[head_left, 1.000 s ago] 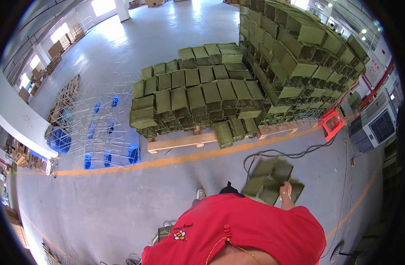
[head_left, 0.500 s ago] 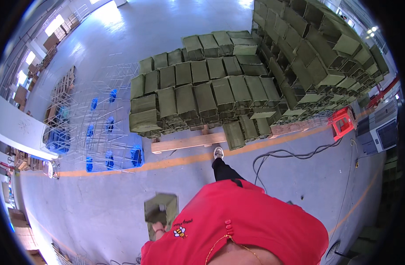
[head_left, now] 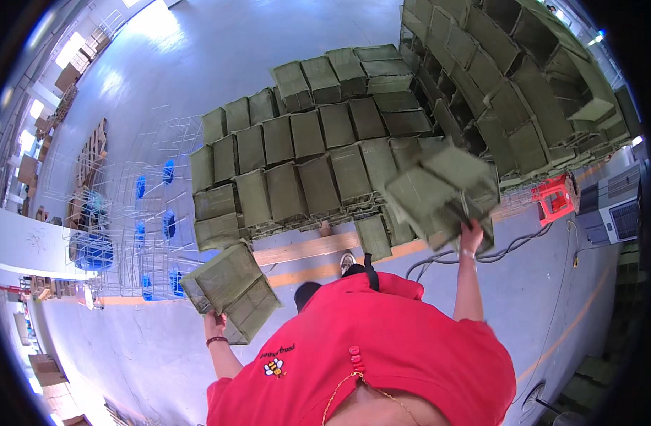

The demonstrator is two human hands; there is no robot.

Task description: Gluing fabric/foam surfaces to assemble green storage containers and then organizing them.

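Note:
My left hand is closed on the near edge of an olive-green box-shaped frame, held off the floor at the left. Out to the right, my right hand grips a second olive-green box-shaped frame, which is tilted and slightly blurred. Its upper part hides some of the stack of similar green frames behind it. That stack rests on a wooden pallet in front of me. Thin covering seems to span the frames' sides, but its material cannot be told.
A taller stack of green frames rises at the far right. Near it are a red plastic stool, dark cables on the floor and a grey machine. Wire racks with blue parts stand at the left.
Both hands have come up into view, each with a green frame, the left one raised from beside my body. My body has moved closer to the stack, and the view has turned slightly.

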